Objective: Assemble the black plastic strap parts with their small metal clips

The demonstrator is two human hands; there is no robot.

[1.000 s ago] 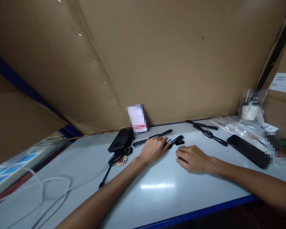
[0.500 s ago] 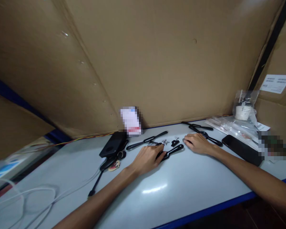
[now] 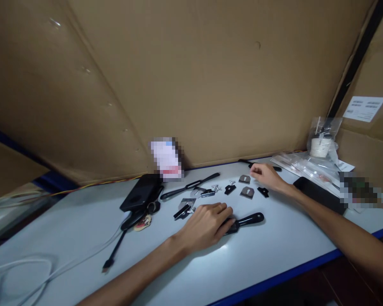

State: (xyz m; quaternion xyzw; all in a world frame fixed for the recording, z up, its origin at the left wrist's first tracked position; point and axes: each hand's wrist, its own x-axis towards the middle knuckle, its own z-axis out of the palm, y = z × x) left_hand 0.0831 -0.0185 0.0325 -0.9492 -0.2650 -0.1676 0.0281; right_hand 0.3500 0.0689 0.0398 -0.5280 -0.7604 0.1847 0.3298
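My left hand [image 3: 209,223] lies low over the table with its fingers closed round a black spokeshave body [image 3: 250,219]. One handle sticks out to the right; the rest is under my palm. My right hand [image 3: 268,176] has curled fingers and partly covers another black spokeshave body [image 3: 277,168] at the back. Whether its fingertips grip anything is hidden. Between the hands lie two grey slotted blades [image 3: 247,193], black lever caps [image 3: 230,189] and small silver screws [image 3: 216,188]. Left of these is a further spokeshave body [image 3: 190,186].
A black box-shaped device [image 3: 141,192] with cables stands at left, before a blurred phone-like item [image 3: 167,159] leaning on the cardboard wall [image 3: 210,85]. At right lie a dark phone [image 3: 317,195], plastic sleeves [image 3: 301,168] and a bagged white cup [image 3: 321,146].
My left hand has come nearer the table's front edge with a spokeshave body. My right hand has moved back, uncovering the slotted blades. The spokeshave body beside it no longer shows there.
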